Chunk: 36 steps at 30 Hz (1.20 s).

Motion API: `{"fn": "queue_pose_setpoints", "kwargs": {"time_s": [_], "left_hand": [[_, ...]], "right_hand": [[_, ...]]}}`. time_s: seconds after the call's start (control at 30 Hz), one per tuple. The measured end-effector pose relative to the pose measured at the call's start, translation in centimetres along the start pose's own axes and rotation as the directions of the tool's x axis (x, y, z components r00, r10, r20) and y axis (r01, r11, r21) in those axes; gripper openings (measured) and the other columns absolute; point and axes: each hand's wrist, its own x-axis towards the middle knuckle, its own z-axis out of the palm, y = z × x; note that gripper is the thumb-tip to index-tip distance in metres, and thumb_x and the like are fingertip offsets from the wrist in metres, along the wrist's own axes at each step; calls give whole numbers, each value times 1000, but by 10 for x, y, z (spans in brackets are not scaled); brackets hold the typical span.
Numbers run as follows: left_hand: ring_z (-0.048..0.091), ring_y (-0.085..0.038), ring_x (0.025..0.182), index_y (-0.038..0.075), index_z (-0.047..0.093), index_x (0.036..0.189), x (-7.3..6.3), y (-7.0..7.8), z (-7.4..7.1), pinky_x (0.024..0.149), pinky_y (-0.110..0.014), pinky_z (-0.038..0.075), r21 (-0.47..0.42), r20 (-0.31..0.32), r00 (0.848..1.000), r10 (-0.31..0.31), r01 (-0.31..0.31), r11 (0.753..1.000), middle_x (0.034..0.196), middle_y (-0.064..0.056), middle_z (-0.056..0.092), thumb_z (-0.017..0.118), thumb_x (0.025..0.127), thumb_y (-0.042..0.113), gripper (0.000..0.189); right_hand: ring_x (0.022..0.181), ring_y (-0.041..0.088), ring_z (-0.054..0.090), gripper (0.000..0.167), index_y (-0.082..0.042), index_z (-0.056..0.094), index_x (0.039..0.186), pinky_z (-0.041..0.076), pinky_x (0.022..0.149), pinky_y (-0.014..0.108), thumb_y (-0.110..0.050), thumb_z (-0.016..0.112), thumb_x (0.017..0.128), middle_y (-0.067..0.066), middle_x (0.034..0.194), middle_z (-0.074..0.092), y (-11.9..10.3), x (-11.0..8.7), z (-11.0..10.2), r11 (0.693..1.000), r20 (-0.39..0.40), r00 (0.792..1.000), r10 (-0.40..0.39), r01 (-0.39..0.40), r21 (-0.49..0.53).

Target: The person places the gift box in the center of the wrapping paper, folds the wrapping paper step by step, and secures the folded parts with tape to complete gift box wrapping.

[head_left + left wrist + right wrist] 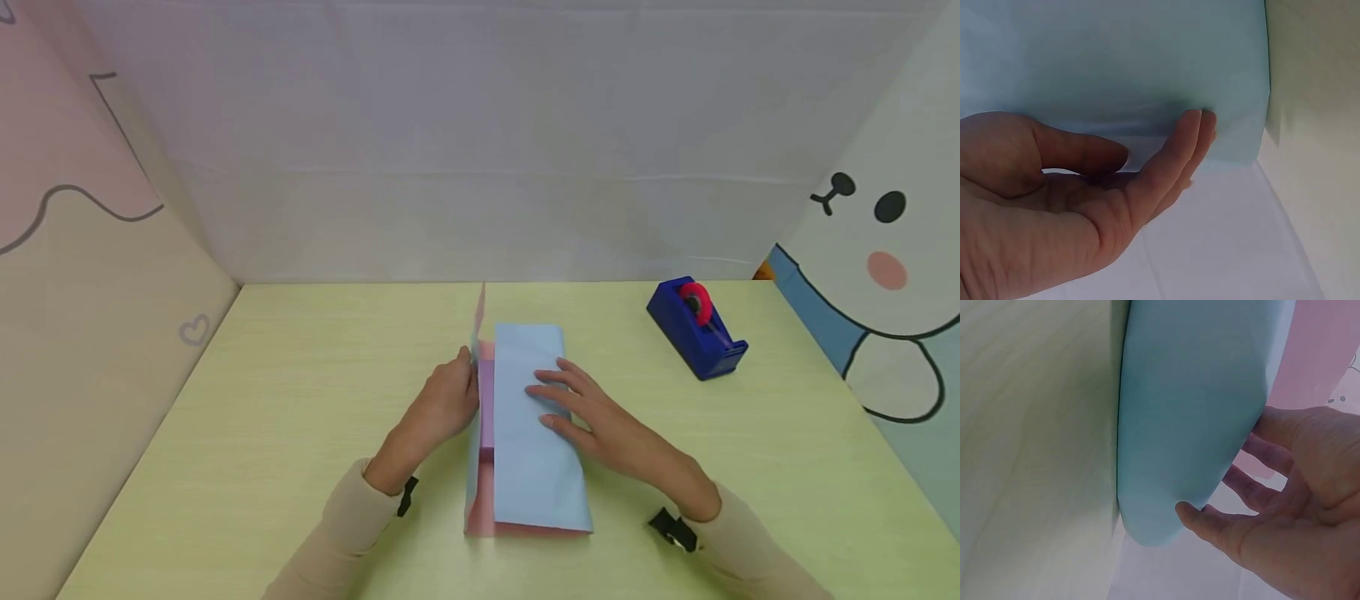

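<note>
Light-blue sheet paper with a pink inner face is lying on the pale yellow-green wooden tabletop between the two hands, enclosing a purple straight-edged box that is showing only as a narrow strip. The left hand is pressing its loosely bent, unclenched fingers against the blue outside of an upright paper flap (the left wrist view is showing thumb and fingertips apart), while the right hand is resting spread fingers on the folded-over panel beside it, gripping nothing. The paper is looking light, thin and easily creased; the box is seeming stiffer, though its weight is staying impossible to judge. Fingertips would probably be serving best along the flap's free edge beside the left hand, or on the flanks where the box is backing the sheet, since the overhanging end nearer the wrists is likely buckling under pressure. The long axis is running away from the person between both hands, one end pointing beyond the fingertips. A dark-blue plastic tape dispenser is standing beyond the right hand, farther to its right.
</note>
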Motion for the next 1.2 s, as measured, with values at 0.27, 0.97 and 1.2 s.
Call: {"fn": "queue_pose_setpoints", "kwargs": {"time_s": [0.27, 0.97, 1.2], "left_hand": [[45, -19, 62, 2, 51, 79, 0, 1, 7, 55, -30, 41, 50, -60, 998, 31, -28, 998, 67, -5, 43, 46, 106, 3, 28], [63, -43, 111, -21, 37, 146, -7, 12, 27, 92, -49, 54, 183, -25, 999, -36, 40, 982, 138, -34, 47, 50, 108, 12, 51], [62, -43, 109, -19, 34, 148, -8, 11, 24, 93, -49, 53, 175, 13, 1000, -14, 12, 984, 141, -34, 45, 57, 106, 13, 58]], "right_hand": [[150, 45, 26, 42, -10, 59, 144, 32, 114, 63, -12, 64, 103, 15, 153, 47, 2, 0, -1, 1000, 4, 1000, -24, 24, 5], [145, 48, 30, 29, 1, 64, 126, 36, 110, 64, 2, 66, 97, 23, 143, 49, 6, 0, -4, 998, 17, 999, -46, 46, -40], [148, 49, 27, 42, 4, 46, 138, 29, 114, 64, -4, 63, 101, 29, 156, 36, 4, 0, -3, 995, 37, 996, 86, -88, 39]]}}
